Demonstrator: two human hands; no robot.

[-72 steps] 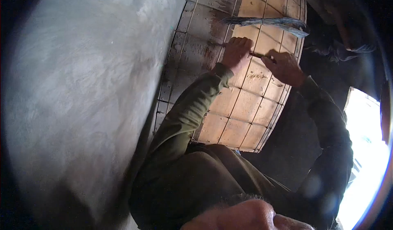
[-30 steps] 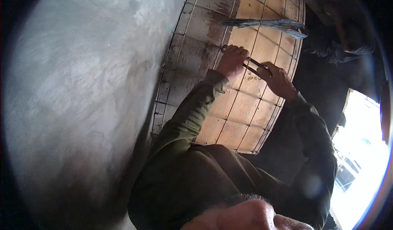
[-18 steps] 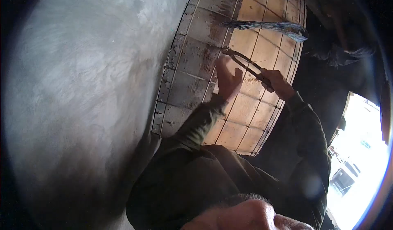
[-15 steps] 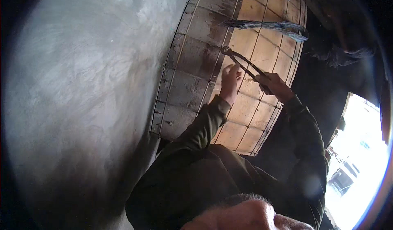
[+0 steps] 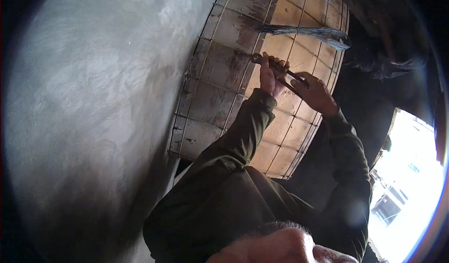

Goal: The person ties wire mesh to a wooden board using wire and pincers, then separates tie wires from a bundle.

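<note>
A pair of end-cutting pincers (image 5: 292, 75) with long dark handles is held over the wire mesh (image 5: 293, 116), its jaws near a crossing of the bars. My left hand (image 5: 271, 79) is closed around the pincers just behind the head, fingers curled over the handles. Farther back, my right hand (image 5: 319, 95) grips the spread handle ends. A bundle of thin tie wire (image 5: 306, 31) lies across the mesh beyond my hands. Whether any wire sits in the jaws is too small to tell.
Behind the mesh are pale wooden boards (image 5: 285, 93) and a darker stained panel (image 5: 213, 99). A grey plastered wall (image 5: 103, 90) rises on the left. At the lower right is a bright opening (image 5: 407, 183).
My left hand has moved up from beside the pincers and closed around them near the head. My right hand has shifted slightly on the handles, and the handles look wider apart.
</note>
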